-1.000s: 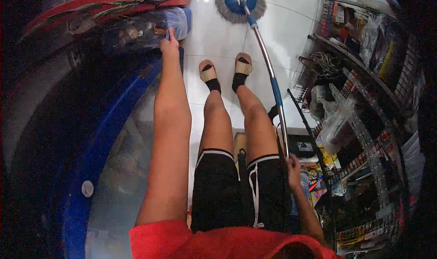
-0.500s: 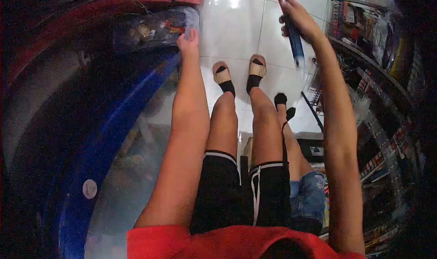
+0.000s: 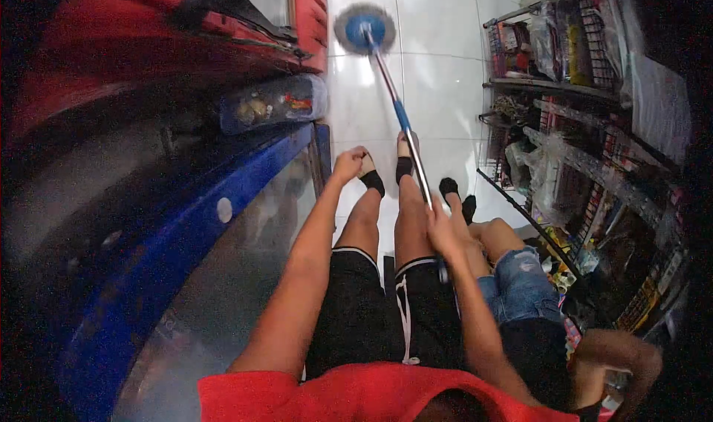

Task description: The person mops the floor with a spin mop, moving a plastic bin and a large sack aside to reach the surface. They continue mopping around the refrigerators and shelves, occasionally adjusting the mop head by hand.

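My right hand point(image 3: 443, 230) is wrapped round the metal handle of a spin mop point(image 3: 402, 118) with a blue section partway along it. The handle slants away from me to a round mop head point(image 3: 365, 28), grey-fringed with a blue centre, over the tiled floor. My left hand point(image 3: 349, 164) hangs above my left foot, its fingers curled in and nothing visible in them. It is apart from the mop and from the clear plastic bin point(image 3: 316, 99) with small items in it.
Shiny white tiles point(image 3: 438, 88) cover the floor. A blue-edged case point(image 3: 186, 236) and red furniture point(image 3: 312, 21) line the left. Packed wire racks point(image 3: 553, 88) and a dark pole point(image 3: 520, 207) stand right. Another person in denim shorts point(image 3: 523, 281) is close on my right.
My right hand has come down and towards me, and the mop head now shows on the floor ahead. My left hand has drawn back from beside the plastic bin, its fingers now curled.
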Motion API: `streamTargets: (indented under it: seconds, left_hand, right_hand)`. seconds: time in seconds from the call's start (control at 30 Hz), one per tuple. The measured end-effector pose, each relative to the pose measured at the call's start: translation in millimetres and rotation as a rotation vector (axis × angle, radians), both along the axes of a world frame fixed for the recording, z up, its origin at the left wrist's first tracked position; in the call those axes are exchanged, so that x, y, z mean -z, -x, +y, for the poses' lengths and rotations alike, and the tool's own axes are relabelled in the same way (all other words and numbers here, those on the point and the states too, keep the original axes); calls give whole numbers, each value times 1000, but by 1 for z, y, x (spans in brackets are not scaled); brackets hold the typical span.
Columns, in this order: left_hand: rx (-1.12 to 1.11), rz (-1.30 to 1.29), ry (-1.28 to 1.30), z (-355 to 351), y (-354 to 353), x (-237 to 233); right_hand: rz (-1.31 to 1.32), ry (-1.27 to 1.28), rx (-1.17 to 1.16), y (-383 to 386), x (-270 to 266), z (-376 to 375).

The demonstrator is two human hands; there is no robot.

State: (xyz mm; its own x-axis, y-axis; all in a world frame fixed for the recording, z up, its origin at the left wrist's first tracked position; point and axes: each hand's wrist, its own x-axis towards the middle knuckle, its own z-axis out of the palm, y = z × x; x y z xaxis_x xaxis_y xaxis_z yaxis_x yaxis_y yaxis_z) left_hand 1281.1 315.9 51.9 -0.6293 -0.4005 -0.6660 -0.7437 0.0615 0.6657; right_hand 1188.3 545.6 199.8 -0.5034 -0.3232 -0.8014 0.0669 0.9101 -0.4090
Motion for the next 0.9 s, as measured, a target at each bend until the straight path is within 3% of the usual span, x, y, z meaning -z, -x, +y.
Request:
streamTargets:
  seconds: [0.13,0.17,0.33,0.4,0.47,0.53,0.67,0.77,0.87,0.9]
  left_hand:
    - [-34,41,112,23,-10,-28]
    - [-3,4,109,21,-19,-17]
    - [-3,32,126,49,-64,-5]
    - [-40,-17,141,78,-77,-9]
    - [-134,-1,78,94,-89,-12]
    - [-181,10,31,107,-97,-32]
    - [-248,103,-7,159,-141,-23]
    - [-276,26,-49,186,-155,-89]
    - [-198,41,-123,197,-190,-95]
    - [-285,133,-92,204,-205,-83]
  right_hand:
    - [15,-79,-113,-48,-67,36]
    - [-105,-107,-27,-46,-73,18]
    - [87,198,14,-29,-10,-12]
    - [143,227,-108,-1,29,-20]
    - [26,231,-80,25,64,-48]
    - [361,426,-97,29,80,-71]
    - [133,331,-47,25,75,-90]
    - [149,220,-53,2,74,-81]
    - [144,203,-71,-12,89,-78]
    - [145,187,-86,-16,89,-78]
